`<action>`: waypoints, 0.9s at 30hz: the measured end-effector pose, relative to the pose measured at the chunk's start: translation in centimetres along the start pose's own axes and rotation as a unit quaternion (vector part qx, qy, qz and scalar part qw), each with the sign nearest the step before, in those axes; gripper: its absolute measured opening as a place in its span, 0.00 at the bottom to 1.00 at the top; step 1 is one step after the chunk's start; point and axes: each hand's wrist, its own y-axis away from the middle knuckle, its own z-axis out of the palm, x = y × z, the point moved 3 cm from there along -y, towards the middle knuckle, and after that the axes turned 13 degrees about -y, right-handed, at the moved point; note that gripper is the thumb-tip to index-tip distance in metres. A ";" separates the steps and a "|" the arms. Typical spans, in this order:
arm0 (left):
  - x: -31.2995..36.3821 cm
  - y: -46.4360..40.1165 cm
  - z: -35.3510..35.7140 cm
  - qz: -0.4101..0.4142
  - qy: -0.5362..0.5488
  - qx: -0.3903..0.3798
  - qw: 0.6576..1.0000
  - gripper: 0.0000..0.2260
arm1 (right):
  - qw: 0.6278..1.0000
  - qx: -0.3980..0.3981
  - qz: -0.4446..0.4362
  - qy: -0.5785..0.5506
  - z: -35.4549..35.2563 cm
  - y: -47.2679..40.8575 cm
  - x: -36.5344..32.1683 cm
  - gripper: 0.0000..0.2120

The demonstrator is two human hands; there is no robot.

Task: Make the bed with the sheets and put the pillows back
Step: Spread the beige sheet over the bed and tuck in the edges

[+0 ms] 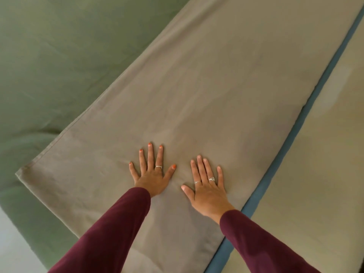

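A taupe folded sheet (206, 79) lies flat in a long band across the bed, over a green sheet (59, 56) that covers the mattress to the left. My left hand (152, 172) presses flat on the taupe sheet with fingers spread. Beside it, a little nearer to me, my right hand (206, 186) lies flat on the same sheet, fingers straight. Both arms wear dark red sleeves. No pillows are in view.
A blue strip (291, 138) runs along the taupe sheet's right edge, with a beige surface (323, 154) beyond it. The green-covered mattress corner drops off at the lower left, where pale floor (11, 243) shows.
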 end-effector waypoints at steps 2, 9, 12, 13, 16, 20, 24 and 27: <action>0.1 0.0 0.1 -0.001 -0.010 -0.002 1.000 0.32 | 1.000 -0.020 0.004 0.001 0.1 0.0 0.0 0.33; 0.1 -0.2 0.4 -0.008 -0.033 -0.010 0.999 0.31 | 0.997 -0.069 -0.011 0.025 0.1 -0.3 0.0 0.36; 0.2 -0.2 0.8 -0.013 -0.040 0.006 0.999 0.31 | 0.994 -0.105 -0.005 0.005 -0.3 -0.2 0.0 0.35; 0.3 -0.1 0.9 -0.014 -0.037 0.010 0.999 0.31 | 0.994 -0.110 -0.009 0.007 -0.1 -0.3 0.1 0.35; 0.4 -0.3 1.0 -0.013 -0.039 0.038 0.998 0.30 | 0.994 -0.112 -0.013 0.007 0.2 -0.4 0.2 0.35; 0.2 -0.3 0.9 -0.027 -0.034 0.045 0.998 0.31 | 0.987 -0.163 -0.006 0.003 -0.2 -0.7 0.0 0.34; 0.2 0.0 0.8 -0.033 -0.036 0.051 0.997 0.33 | 0.986 -0.166 -0.007 0.010 -0.4 -0.5 -0.2 0.34; 0.4 0.3 0.3 -0.046 -0.047 0.051 0.996 0.34 | 0.989 -0.126 -0.059 0.048 -1.2 0.0 -0.2 0.39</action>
